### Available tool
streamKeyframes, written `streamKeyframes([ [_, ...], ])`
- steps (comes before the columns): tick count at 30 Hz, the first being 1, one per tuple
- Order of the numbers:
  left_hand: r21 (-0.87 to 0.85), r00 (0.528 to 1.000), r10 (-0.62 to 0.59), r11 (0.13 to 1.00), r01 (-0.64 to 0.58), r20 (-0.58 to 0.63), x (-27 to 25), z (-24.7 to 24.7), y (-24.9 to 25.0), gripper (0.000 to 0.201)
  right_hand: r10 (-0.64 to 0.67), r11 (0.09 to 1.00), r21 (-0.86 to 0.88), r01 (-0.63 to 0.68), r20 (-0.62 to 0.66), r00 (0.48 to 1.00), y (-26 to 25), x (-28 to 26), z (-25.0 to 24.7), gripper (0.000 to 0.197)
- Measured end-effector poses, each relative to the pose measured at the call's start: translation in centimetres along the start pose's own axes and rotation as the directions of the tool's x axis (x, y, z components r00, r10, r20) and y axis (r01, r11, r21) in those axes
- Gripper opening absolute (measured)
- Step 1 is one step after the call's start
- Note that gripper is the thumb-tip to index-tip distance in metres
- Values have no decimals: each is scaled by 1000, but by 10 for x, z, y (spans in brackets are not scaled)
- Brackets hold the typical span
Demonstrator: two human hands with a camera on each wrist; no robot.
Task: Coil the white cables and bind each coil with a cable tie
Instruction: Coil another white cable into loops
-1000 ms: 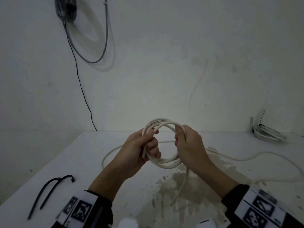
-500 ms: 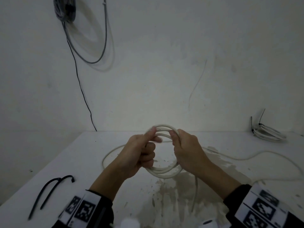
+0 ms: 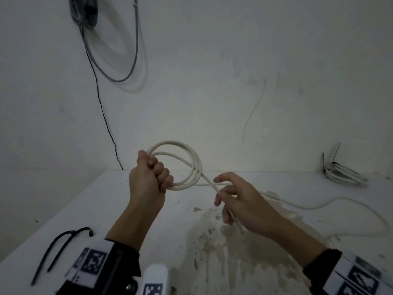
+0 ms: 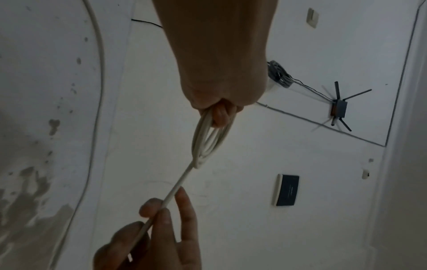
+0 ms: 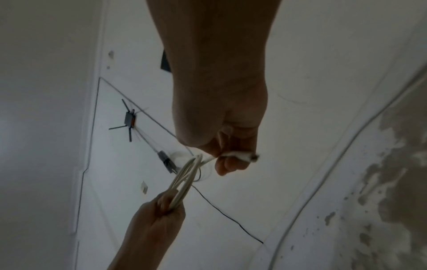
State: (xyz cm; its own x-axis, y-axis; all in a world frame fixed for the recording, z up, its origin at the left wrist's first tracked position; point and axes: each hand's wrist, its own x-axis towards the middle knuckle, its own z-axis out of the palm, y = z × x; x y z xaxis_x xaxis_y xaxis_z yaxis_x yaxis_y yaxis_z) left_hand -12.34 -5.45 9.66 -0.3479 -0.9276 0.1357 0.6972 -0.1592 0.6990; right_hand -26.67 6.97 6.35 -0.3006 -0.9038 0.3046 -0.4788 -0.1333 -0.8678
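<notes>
Left hand [image 3: 150, 177] fisted round the coil [image 3: 182, 165], held above the worktop [image 3: 89, 205] middle. Right hand [image 3: 244, 203] pinches the cable end [image 3: 214, 186] in its fingers [image 3: 225, 177]. Ties [image 3: 59, 248] lie at the left edge; a bound coil [image 3: 342, 173] sits at the far right corner.

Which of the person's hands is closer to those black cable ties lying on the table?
The left hand. It holds the white coil above the table, on the side where the black cable ties lie. The right hand, pinching the cable's loose end, is farther off, across the coil.
</notes>
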Motion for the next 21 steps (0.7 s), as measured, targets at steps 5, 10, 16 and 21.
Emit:
streamKeyframes([
  [5,125,996,90,988,-87,-20,-7,5,-5,44,-116,990,-60,129,184,976,-2,-3,7,43],
  [10,157,985,135,976,-151,110,-15,4,-8,40,-472,844,-266,465,43,881,-2,4,9,21],
  [16,185,946,131,964,-191,295,-33,7,-21,42,-490,856,-281,435,-167,856,-6,12,18,17],
  [21,125,972,44,989,-75,233,-38,13,-31,44,-501,843,-328,425,-194,844,-2,9,23,16],
])
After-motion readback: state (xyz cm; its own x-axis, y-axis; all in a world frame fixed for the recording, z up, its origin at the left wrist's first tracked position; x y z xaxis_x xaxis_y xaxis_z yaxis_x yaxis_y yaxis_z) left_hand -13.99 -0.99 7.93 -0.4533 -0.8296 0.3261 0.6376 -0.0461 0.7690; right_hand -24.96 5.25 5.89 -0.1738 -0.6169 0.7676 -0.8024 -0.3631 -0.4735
